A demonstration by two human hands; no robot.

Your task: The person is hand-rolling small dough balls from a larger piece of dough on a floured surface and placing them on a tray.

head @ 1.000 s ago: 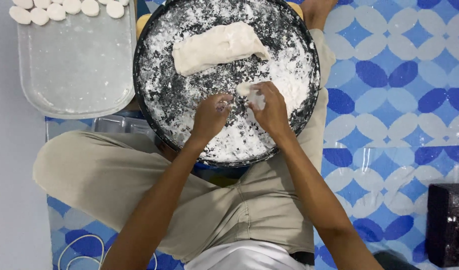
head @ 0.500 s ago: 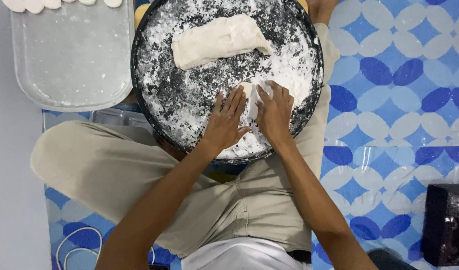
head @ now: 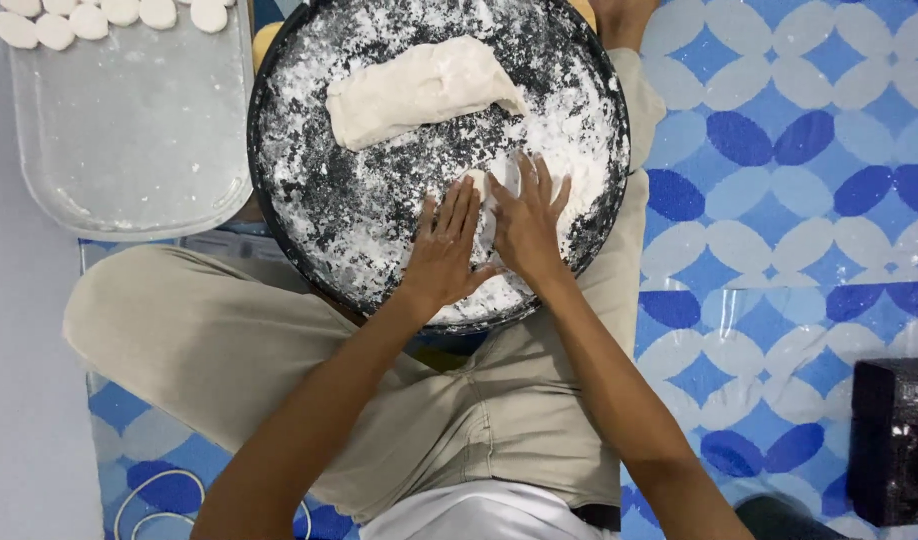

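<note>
A round black pan (head: 279, 120) dusted with white flour rests on my lap. A large lump of pale dough (head: 419, 90) lies in its far half. My left hand (head: 447, 250) and my right hand (head: 527, 222) lie flat side by side in the near right part of the pan, fingers spread, pressing on a small piece of dough (head: 487, 200) that shows only between them. Most of that piece is hidden under my palms.
A clear plastic tray (head: 129, 140) stands left of the pan, with several small white dough rounds (head: 104, 18) along its far edge. A blue and white patterned mat (head: 799, 200) covers the floor. A black box (head: 894, 440) sits at the right. A white cord (head: 144, 500) lies bottom left.
My hands held a small dough piece with the fingertips a second ago. Both have since flattened and slid forward over it, pressing it into the floured pan.
</note>
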